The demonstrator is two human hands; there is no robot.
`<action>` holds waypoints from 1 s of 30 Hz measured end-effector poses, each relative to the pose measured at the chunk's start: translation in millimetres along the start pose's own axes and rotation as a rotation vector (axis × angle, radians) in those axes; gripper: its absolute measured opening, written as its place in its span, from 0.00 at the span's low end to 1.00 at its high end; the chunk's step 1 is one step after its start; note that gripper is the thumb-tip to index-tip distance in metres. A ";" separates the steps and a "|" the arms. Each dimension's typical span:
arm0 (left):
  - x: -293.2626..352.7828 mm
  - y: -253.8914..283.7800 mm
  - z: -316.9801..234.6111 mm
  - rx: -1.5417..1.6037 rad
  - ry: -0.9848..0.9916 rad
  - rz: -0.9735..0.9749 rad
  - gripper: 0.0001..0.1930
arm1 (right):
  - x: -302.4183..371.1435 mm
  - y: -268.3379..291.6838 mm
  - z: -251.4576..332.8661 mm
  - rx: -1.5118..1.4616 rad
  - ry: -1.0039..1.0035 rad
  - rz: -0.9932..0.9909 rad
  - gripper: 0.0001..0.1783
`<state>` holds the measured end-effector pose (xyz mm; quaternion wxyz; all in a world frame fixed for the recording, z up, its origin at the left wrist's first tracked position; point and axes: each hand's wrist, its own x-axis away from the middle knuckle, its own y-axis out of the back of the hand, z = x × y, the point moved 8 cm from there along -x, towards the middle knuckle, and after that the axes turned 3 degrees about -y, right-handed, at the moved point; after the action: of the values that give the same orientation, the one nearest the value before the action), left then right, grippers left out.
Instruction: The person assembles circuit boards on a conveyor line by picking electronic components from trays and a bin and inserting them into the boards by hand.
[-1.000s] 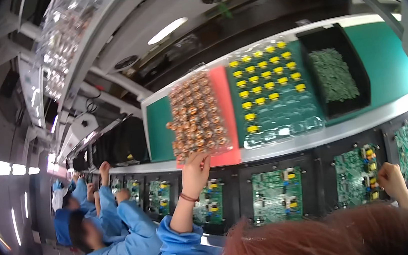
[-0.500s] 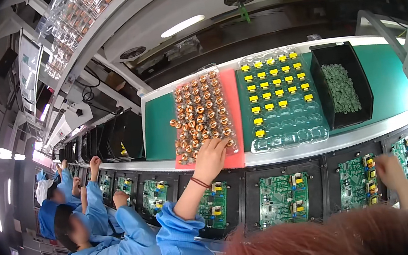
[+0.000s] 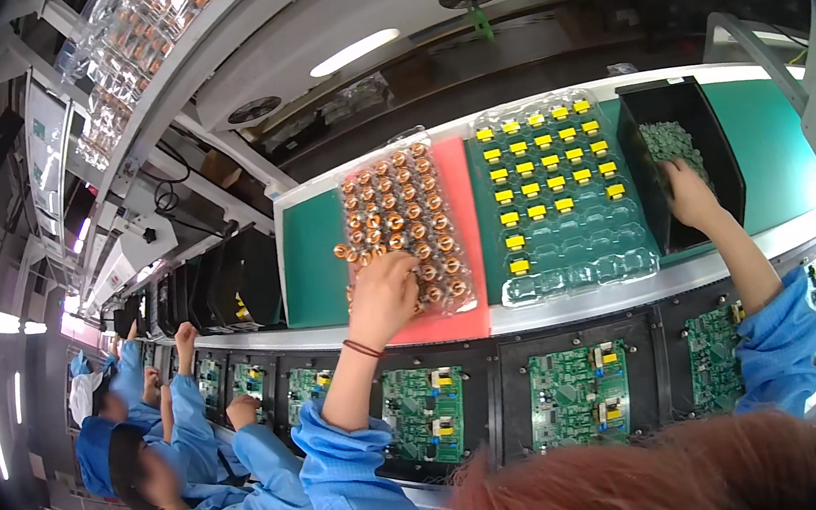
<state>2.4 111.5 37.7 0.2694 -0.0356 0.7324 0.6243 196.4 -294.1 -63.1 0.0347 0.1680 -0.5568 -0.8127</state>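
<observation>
My left hand (image 3: 385,296) is over the near part of a clear tray full of copper-wound ring coils (image 3: 409,211). Its fingers are bent down and drawn together among the coils; whatever is between the fingertips is hidden. My right hand (image 3: 691,197) reaches into a black bin (image 3: 658,104) at the right. There its fingers curl into a heap of small grey-green disc-shaped parts (image 3: 667,141), and the fingertips are partly covered. Between the two hands lies a clear tray (image 3: 578,244) holding rows of yellow block-shaped components (image 3: 555,182), with several bare pockets toward its near right.
Green circuit boards (image 3: 579,392) in black carriers line the near side of the bench. A red sheet (image 3: 465,238) lies under the coil tray. Co-workers in blue (image 3: 244,495) sit at the left beside black bins (image 3: 247,273). Reddish hair (image 3: 635,481) fills the bottom edge.
My right hand has left the circuit board at the right and moved up into the black bin. My left hand has shifted slightly left across the coils. The boards have slid slightly right.
</observation>
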 end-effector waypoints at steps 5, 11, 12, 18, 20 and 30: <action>22.9 9.5 41.0 -0.030 0.109 -0.028 0.11 | -0.6 -4.0 2.8 0.131 -0.023 0.010 0.20; 7.8 -23.5 28.5 -0.068 0.050 0.093 0.15 | -2.4 -5.7 12.3 0.243 0.047 -0.016 0.10; 4.0 -26.9 26.2 -0.106 0.056 0.132 0.16 | -0.2 -2.1 17.8 0.245 0.064 -0.014 0.11; -3.8 -22.3 9.4 -0.262 0.081 0.065 0.11 | -7.9 -7.0 25.4 0.177 0.012 0.064 0.10; -6.6 -13.9 -5.6 -0.024 0.199 -0.045 0.10 | -9.7 -9.5 16.2 0.169 -0.006 0.048 0.09; 15.2 -98.6 -222.3 0.600 -0.210 0.236 0.09 | -5.9 13.7 15.1 -0.210 -0.011 -0.270 0.09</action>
<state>-50.0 -113.2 -40.5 0.2675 0.1947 0.8508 0.4082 195.5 -284.3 -44.3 -0.0605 0.2325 -0.4415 -0.8645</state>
